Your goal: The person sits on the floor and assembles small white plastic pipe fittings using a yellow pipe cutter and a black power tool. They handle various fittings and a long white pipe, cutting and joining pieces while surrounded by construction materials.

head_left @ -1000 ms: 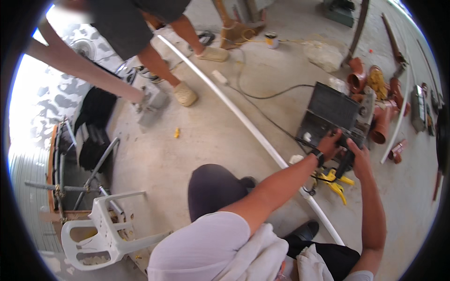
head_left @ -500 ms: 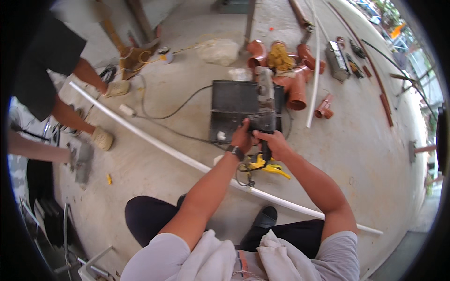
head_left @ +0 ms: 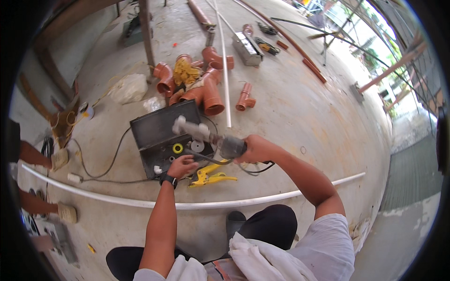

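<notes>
Gripping hard here with the right hand [head_left: 260, 149], out at 3 o'clock from the open, rectangular black case [head_left: 161, 122], fingers clasped round the dark rear end of a grey-and-black handheld power tool [head_left: 230, 146]. Pointing its long, blunt metal head towards 10 o'clock, blurred, in front of the case's 2 o'clock side. Over to the left hand [head_left: 183, 166]: holding the fingers slightly bent and loosely apart over the case's 5 o'clock edge; cannot tell whether touching the thin black cord [head_left: 211, 159] near the fingertips. Look inside the case: showing a bright yellow ring [head_left: 177, 152], a pale grey round disc [head_left: 194, 147] and a small white piece [head_left: 158, 169]. Spotting at 4 o'clock, just beside the case, a bright yellow pipe cutter [head_left: 206, 178]. Then crossing the floor at 6 o'clock with a long white plastic pipe [head_left: 164, 205]. Up to 1 o'clock, finding clustered reddish-brown plastic pipe fittings [head_left: 213, 98], topped with a crumpled mustard-yellow cloth [head_left: 185, 72]. Catching a separate reddish-brown tee fitting [head_left: 244, 98] at 2, a crumpled translucent plastic bag [head_left: 129, 89] at 11, and, well apart at 8, a co-worker's beige shoe [head_left: 67, 213].
</notes>
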A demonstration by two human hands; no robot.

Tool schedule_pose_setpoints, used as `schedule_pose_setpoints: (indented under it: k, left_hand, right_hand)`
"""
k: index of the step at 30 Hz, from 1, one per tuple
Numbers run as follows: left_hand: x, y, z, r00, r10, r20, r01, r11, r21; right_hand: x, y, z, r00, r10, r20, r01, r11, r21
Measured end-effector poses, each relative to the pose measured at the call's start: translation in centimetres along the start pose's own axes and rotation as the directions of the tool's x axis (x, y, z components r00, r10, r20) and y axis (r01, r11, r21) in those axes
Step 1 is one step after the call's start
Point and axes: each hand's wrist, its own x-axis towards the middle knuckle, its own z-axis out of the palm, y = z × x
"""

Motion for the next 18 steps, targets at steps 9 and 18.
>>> schedule_pose_setpoints:
  k: [9,18]
  left_hand:
    - [0.9,-8.8,-4.4,0.815,-0.388,-0.43,0.049,0.787,-0.615]
    - [1.7,-6.6,-1.6,0.836,-0.229,-0.499,0.014,0.918,-0.396]
  right_hand:
    - [-5.0,14.2,8.9,0.963,0.055,-0.263,-0.118,0.966,-0.231]
    - [-4.2,20.8,17.2,0.77,0.45,-0.453,-0.303,0.882,0.36]
